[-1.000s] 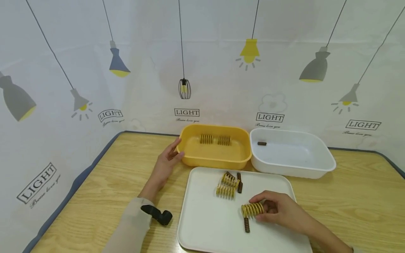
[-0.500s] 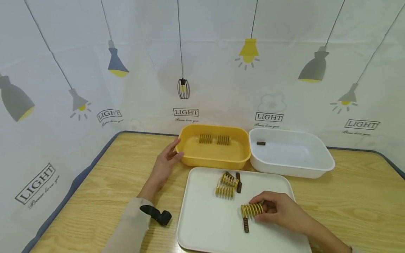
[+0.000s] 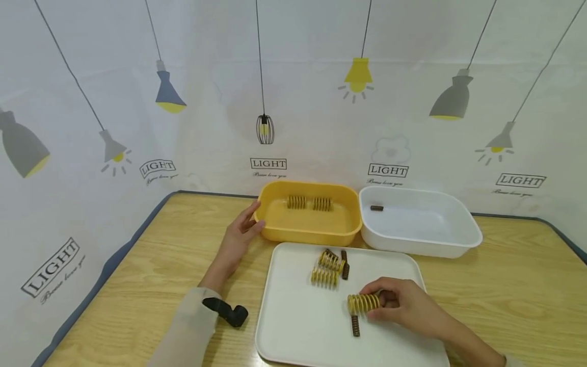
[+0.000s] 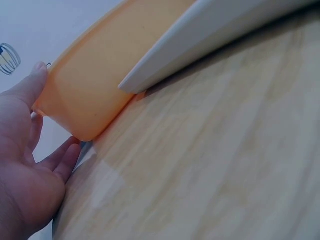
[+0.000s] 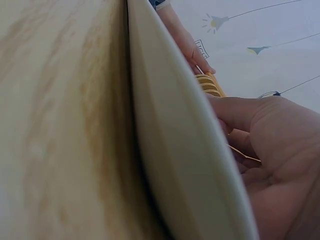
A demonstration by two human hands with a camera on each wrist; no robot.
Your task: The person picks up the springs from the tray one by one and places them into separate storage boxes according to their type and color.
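Note:
My right hand point(image 3: 403, 306) pinches a thick yellow coil spring point(image 3: 363, 304) close over the white tray point(image 3: 293, 326); in the right wrist view the tray's rim hides part of both. Just below that spring lies a thin brown spring point(image 3: 355, 326). Further back on the tray, yellow coil springs point(image 3: 324, 277) are bunched with small brown springs point(image 3: 345, 265). My left hand point(image 3: 236, 237) rests its relaxed fingers and thumb against the left end of a yellow plastic bin point(image 3: 312, 237). Two yellow springs point(image 3: 296, 202) stand inside that bin, side by side.
Right of the yellow bin, a white bin point(image 3: 422, 245) holds one small brown spring point(image 3: 377, 208). Both stand behind the tray on a wood-grain table point(image 3: 183, 239). A lamp-printed cloth point(image 3: 312, 127) hangs close behind the bins.
The whole view has shifted slightly. Both hands, the springs and the bins keep essentially the same places relative to one another.

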